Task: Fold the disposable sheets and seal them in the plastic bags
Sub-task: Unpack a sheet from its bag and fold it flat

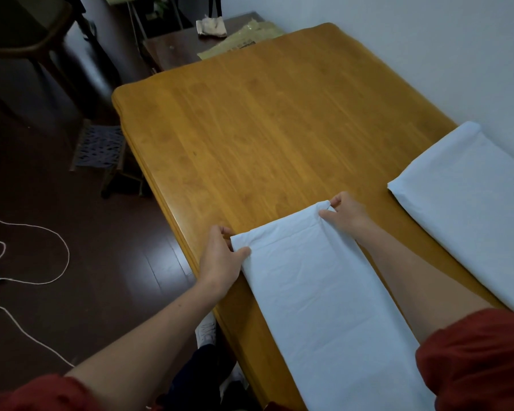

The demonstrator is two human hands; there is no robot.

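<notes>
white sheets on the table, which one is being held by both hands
The nearer sheet: left hand and right hand pinch its far corners. The far-right sheet lies untouched by the wall.

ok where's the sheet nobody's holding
The loose sheet lies on the table at the right of the head view, by the wall, just right of the right hand pinching the held sheet.

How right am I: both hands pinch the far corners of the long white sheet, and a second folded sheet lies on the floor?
One slip: the head view shows the second folded sheet lying on the wooden table, not the floor. The left hand and right hand pinch the far corners of the long white sheet.
</notes>
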